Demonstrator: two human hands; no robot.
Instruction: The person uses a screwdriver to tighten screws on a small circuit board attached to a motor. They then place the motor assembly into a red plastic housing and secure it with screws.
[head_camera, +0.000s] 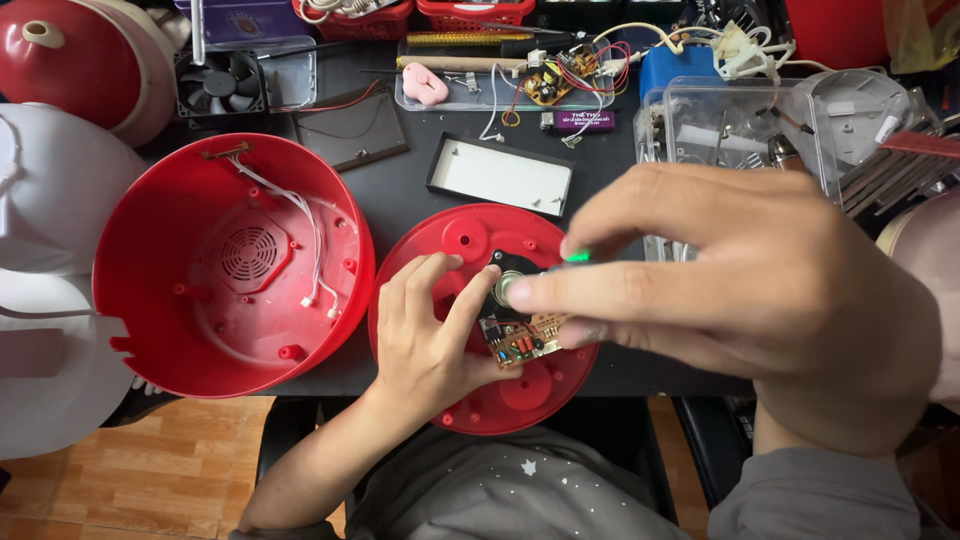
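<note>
A round red plastic base plate (470, 235) lies at the near edge of the dark table. A small brown circuit board (520, 345) and a round metal part (510, 290) sit on it. My left hand (425, 335) rests on the plate, thumb and fingers touching the board's left side. My right hand (740, 290) is raised close to the camera, pinching a thin tool with a green tip (577, 256) over the metal part. Most of the tool is hidden by the fingers.
A deep red shell (150, 290) with white wires and a vent grille stands to the left. A shallow black-rimmed white tray (500, 175) lies behind the plate. Clear plastic boxes (730, 125), a small fan (220, 85), wired boards and white housings (50, 200) crowd the back and left.
</note>
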